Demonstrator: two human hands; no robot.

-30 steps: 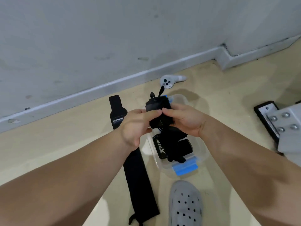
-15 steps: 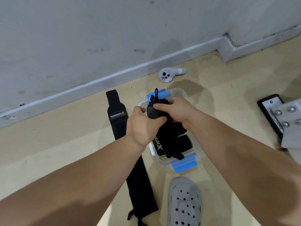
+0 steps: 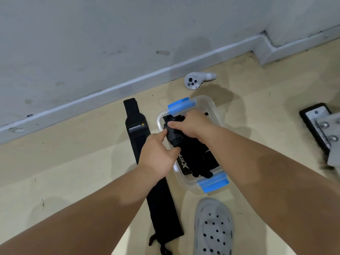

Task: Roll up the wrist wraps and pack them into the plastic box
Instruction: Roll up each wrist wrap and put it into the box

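Left hand [image 3: 158, 157] and right hand [image 3: 193, 124] both grip roll [image 3: 173, 134], long axis along box [image 3: 214, 112], at its far end; probably below rim.

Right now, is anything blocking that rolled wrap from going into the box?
Nothing visible does. The box has no lid on, and the left hand and right hand hold the roll at its far end. Wraps already inside fill the near end.
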